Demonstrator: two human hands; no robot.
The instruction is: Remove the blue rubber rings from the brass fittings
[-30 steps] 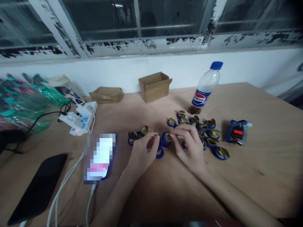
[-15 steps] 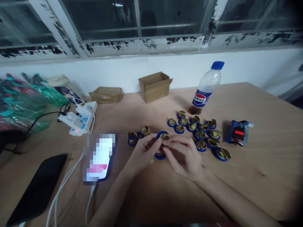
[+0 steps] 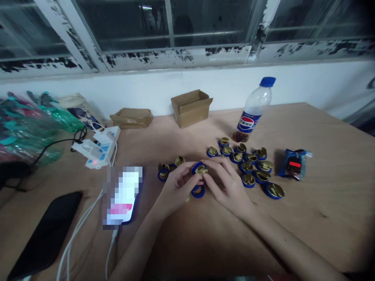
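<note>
Between my two hands, tilted up, is a round brass-coloured metal piece with a blue ring (image 3: 200, 170). My left hand (image 3: 179, 186) grips its left and lower side with thumb and fingers. The fingertips of my right hand (image 3: 230, 185) close on its right side, thumb at the lower edge. Just below my fingers a loose blue ring (image 3: 199, 191) lies on the table, partly covered. Left of my left hand sit a few brass pieces (image 3: 179, 160) and another blue ring (image 3: 163, 175). Several ringed brass pieces (image 3: 247, 168) are spread beyond my right hand.
A cola bottle (image 3: 252, 109), an open cardboard box (image 3: 191, 109) and a brown packet (image 3: 131, 118) stand toward the wall. At right lies a blue plastic-wrapped pack (image 3: 294, 164). On the left are a lit phone (image 3: 124, 195), a dark phone (image 3: 47, 236), cables and a power strip (image 3: 102, 150).
The held brass piece has tilted, its metal face turning more toward the lower right. My right fingers have shifted up and around its edge; the loose ring below shows more.
</note>
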